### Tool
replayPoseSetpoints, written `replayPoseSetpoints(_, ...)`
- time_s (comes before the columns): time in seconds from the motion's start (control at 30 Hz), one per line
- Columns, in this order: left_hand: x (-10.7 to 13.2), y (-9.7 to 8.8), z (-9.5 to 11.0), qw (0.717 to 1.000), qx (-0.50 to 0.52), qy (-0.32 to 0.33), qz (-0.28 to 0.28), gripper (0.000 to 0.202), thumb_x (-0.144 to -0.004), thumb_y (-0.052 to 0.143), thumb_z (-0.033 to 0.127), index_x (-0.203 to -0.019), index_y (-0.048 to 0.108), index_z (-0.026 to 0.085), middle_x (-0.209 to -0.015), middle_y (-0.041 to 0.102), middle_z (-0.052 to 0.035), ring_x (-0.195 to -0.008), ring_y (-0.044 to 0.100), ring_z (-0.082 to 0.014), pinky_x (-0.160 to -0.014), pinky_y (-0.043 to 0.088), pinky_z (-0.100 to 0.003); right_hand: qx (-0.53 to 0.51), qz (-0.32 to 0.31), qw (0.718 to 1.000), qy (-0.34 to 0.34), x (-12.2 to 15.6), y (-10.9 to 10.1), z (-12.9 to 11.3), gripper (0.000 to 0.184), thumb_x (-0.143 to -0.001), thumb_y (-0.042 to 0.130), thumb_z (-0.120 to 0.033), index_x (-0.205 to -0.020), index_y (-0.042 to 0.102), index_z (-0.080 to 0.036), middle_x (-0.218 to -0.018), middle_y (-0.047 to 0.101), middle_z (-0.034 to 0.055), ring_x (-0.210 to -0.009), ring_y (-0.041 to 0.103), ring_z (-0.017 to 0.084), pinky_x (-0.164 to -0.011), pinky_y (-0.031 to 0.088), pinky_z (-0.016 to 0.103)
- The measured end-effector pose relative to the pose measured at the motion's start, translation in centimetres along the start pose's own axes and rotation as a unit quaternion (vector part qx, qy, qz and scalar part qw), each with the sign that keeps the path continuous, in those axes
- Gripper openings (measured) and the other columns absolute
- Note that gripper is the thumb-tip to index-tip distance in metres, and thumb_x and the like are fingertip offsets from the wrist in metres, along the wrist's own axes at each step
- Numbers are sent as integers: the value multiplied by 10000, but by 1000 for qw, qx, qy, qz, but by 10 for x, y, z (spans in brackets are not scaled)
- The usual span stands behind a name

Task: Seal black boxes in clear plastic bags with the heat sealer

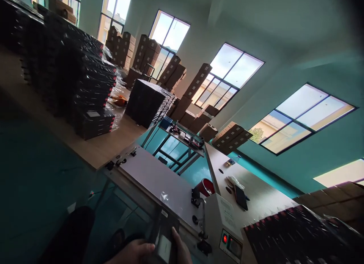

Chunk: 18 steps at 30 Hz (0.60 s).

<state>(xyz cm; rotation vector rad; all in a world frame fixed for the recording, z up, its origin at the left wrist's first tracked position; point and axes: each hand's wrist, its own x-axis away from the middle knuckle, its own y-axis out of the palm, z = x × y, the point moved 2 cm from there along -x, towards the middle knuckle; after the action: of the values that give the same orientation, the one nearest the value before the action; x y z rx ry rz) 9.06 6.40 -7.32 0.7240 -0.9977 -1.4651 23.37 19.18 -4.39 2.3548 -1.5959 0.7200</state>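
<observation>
- Seeing the wooden table (125, 137) beyond the grip, off to its left; black wrapped stacks (98, 82) on it, piled block on block, probably to save room.
- Right of the grip: another wrapped stack (295, 233). Frame cuts it off, so I can't get its full extent.
- Straight past the grip: white panel (159, 175). I'd guess it sits there so both hands reach it.
- Just right of the grip: beige control box (218, 209), front turned toward the person, likely for easy reach.
- In the grip: dark box (159, 224), by the panel's near edge. Can't tell if it rests there or is held up. Its lower end is out of frame.
- Left hand (140, 249) and right hand (182, 248) both clamped on the box from opposite sides; I read that as steadying it. Fingers underneath are hidden from me.
- Between the hands: pale label (164, 249), facing up, print unreadable.
- Just beyond the grip: scrap of clear film (164, 196) on the panel.
- Right of the right hand: red switch (225, 238), lit. Window beside it too dark to read.
</observation>
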Motion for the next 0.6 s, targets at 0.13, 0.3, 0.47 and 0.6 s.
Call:
replayPoseSetpoints(0.13,-6,-16,-8,998,-61,3,26,429,-696,832,514,-910,744,153,-971,769,-136,-1060,684,-335,-1033,456,-436,168,21,982,-86,6,-31,-48,376,-574,820,-561,-597,699,-205,-549,662,22,-616,636,217,-574,516,312)
replayPoseSetpoints(0.3,-5,-15,-9,998,-52,-17,44,538,-640,862,554,-974,757,145,-1044,767,-155,-1061,692,-329,-997,479,-412,297,43,938,-173,-21,-20,-134,435,-639,774,-460,-973,714,-187,-841,756,66,-634,641,183,-486,455,263)
replayPoseSetpoints(0.47,-10,-15,-9,998,-43,-12,37,581,-644,871,513,-1025,752,91,-1063,759,-179,-1000,708,-276,-923,502,-333,362,-84,924,-94,-71,25,-156,402,-524,769,-173,-924,730,-165,-669,738,12,-334,454,82,-363,289,220)
replayPoseSetpoints(0.6,-11,-7,-7,998,3,-25,66,584,-513,938,472,-901,760,73,-916,773,-160,-837,710,-228,-778,519,-282,401,-126,900,-117,-78,41,-152,156,-456,706,-39,-549,674,-160,-370,543,-59,-346,437,92,-415,292,217)
